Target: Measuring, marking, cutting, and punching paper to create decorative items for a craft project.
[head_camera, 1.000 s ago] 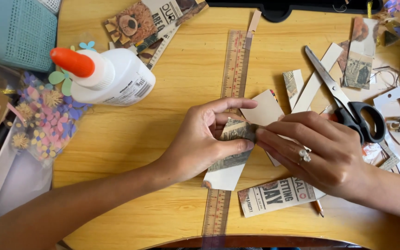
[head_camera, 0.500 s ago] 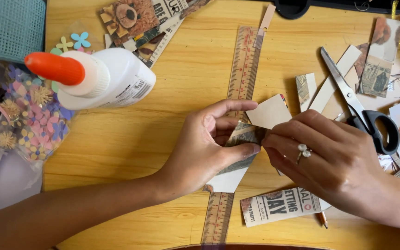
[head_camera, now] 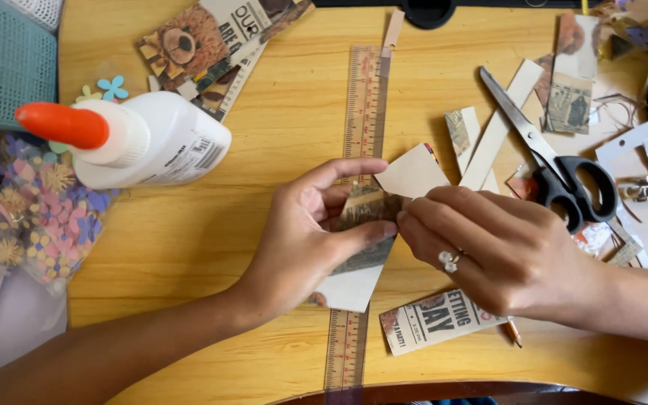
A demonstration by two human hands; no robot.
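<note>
Pinched between both hands over the middle of the wooden table (head_camera: 279,157), right on top of the ruler (head_camera: 361,150): a printed paper strip (head_camera: 365,240), long axis running from lower left to upper right, slanted a little off the ruler's top-to-bottom line. Left hand (head_camera: 305,232) closed on the strip's middle, thumb pressed on the printed face, fingers curled behind the upper edge. Right hand (head_camera: 489,247) closed on the same strip from the right side, fingertips meeting the left thumb at the fold, so equally near, touching. Above the pinch, turned back as a plain tan flap pointing up and right; below, dark sepia print fading to a blank pale end. Lying near but apart: glue bottle (head_camera: 144,139) to the left, scissors (head_camera: 556,169) to the right
</note>
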